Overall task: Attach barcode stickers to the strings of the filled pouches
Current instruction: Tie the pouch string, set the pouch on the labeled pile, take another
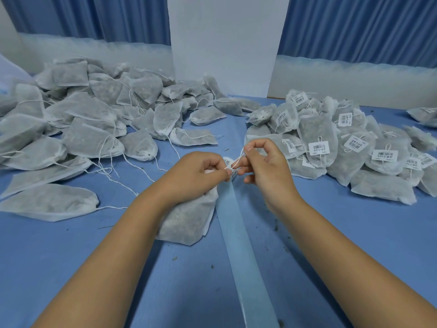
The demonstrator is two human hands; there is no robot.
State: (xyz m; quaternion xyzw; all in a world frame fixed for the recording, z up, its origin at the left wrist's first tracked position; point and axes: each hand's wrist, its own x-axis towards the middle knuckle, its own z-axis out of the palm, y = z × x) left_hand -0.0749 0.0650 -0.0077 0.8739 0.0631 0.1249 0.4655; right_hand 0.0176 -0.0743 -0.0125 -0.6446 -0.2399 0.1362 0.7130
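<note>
Our left hand [203, 171] and right hand [267, 169] meet just above the middle of the blue table [331, 245], fingertips almost touching. Between them runs the white string [240, 155] of one filled pouch [189, 216]. This pouch lies flat on the table under our left wrist, its gathered neck pointing away from us towards the fingers.

Our left thumb and forefinger are curled and pinch a small barcode sticker [233, 172] where it meets the string. Our right hand is curled too. Its thumb and forefinger pinch the string a little higher, so the string slants up from the left fingertips to the right ones. How much of the sticker is already pressed round the string, we cannot tell; the fingers hide most of it.

A pale blue backing strip [238, 233] runs from just beneath the sticker straight back towards us, lying beside the pouch on its right.

To the left, a large heap of unlabelled pouches [94, 114] spreads over the table, loose strings trailing from them. To the right sits a heap of labelled pouches [343, 143], each showing a white barcode sticker on its string. Behind the table stand a white panel [227, 43] and blue curtains [354, 27].
</note>
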